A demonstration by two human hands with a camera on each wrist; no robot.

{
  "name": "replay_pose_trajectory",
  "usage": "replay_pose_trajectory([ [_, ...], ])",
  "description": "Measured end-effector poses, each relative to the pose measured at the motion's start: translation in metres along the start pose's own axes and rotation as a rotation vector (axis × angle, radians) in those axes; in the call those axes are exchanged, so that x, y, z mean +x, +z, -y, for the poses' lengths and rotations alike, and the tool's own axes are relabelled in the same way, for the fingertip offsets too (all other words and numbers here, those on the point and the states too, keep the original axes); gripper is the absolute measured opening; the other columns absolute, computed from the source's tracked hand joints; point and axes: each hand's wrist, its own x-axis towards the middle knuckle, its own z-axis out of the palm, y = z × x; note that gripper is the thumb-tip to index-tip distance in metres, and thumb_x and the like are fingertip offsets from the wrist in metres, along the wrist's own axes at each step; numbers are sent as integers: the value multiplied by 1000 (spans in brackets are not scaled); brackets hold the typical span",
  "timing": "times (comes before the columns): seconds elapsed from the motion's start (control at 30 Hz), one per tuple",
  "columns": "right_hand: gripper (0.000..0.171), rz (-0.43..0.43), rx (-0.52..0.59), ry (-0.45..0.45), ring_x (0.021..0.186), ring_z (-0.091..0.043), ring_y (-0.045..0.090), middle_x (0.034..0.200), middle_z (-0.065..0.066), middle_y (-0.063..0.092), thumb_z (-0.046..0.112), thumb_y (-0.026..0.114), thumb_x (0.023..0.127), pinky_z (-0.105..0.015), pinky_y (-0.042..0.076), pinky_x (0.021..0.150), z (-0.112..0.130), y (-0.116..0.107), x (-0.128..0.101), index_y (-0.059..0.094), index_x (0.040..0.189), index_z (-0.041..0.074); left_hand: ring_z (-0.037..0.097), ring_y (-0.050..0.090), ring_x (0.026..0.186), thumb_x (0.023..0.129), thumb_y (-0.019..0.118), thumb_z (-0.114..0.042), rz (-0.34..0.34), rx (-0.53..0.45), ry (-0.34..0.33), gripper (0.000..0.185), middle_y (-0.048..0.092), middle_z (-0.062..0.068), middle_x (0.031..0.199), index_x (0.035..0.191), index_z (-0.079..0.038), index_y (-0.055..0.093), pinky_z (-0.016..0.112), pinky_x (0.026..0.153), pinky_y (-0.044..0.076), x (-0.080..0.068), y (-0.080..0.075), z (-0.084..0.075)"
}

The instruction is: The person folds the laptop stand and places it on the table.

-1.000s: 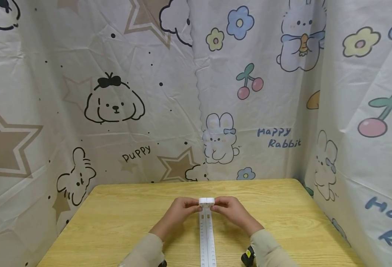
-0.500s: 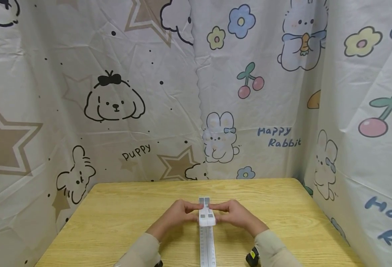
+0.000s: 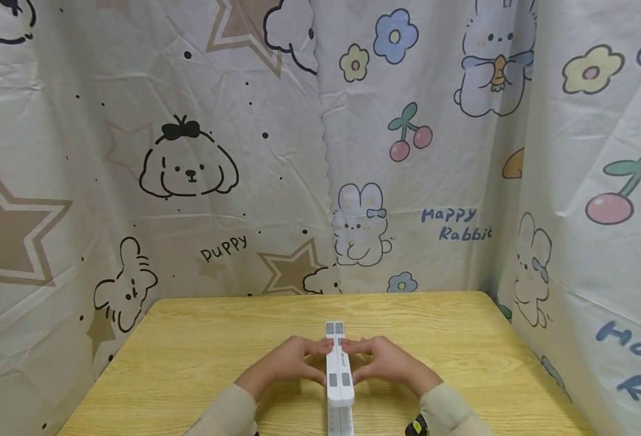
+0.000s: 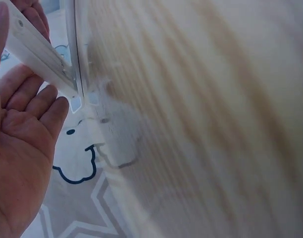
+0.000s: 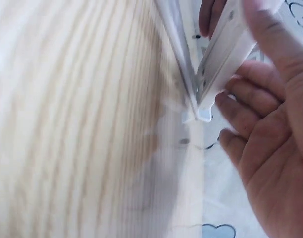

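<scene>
A person is sitting at a wooden table with both hands meeting on a long white strip that is lying along the middle of the table, running from the near edge toward the far side. The strip is made of two narrow white bars folded one over the other; its far end, with two small grey squares, is poking out just beyond the fingertips.

The left hand is pressing in from the left, thumb and fingers curled against the strip's side. The right hand is doing the same from the right, mirroring it, so the strip is being pinched between them. In the wrist views the upper bar is tilting up off the lower one, with the thumbs lying on it and the remaining fingers spread loosely beside it; both views are blurred.

Beige sleeves are covering both forearms. Behind the table and along the right side a cartoon curtain is hanging, printed with puppies, rabbits, stars, flowers and cherries.
</scene>
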Motion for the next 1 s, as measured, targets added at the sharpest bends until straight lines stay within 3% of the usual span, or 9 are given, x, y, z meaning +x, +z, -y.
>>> replay_pose_trajectory([
  [0.33, 85, -3, -131, -2, 148, -44, 34, 159, -4, 43, 32, 90, 72, -64, 23, 122, 12, 9, -9, 56, 146, 9, 21, 42, 146, 67, 94, -30, 2, 49, -34, 85, 46, -3, 156, 142, -12, 59, 40, 121, 34, -3, 14, -12],
  [0.4, 87, -7, -202, -24, 149, -41, 35, 160, -7, 42, 33, 91, 71, -62, 21, 123, 13, 13, -11, 55, 147, 8, 22, 44, 145, 64, 94, -30, -6, 121, -35, 88, 46, -1, 156, 142, -12, 59, 39, 121, 35, -4, 18, -15],
  [0.6, 91, -29, -490, -54, 149, -29, 39, 158, -3, 45, 45, 89, 69, -55, 22, 125, 14, 26, -13, 56, 146, 8, 29, 53, 139, 61, 95, -42, -16, 455, -25, 91, 53, 2, 153, 141, -16, 63, 42, 115, 44, -8, 27, -25],
  [0.67, 90, -33, -542, -58, 148, -29, 40, 158, -3, 46, 45, 88, 69, -55, 24, 125, 14, 28, -13, 57, 145, 7, 30, 54, 137, 60, 95, -43, -21, 505, -26, 90, 54, 3, 152, 140, -16, 64, 42, 113, 47, -9, 28, -28],
  [1.0, 90, 0, -560, -77, 149, -33, 39, 159, -7, 45, 42, 87, 72, -55, 23, 125, 18, 27, -16, 55, 147, 5, 27, 56, 136, 61, 94, -42, -29, 513, 4, 84, 54, 4, 152, 137, -18, 67, 45, 114, 46, -12, 29, -26],
])
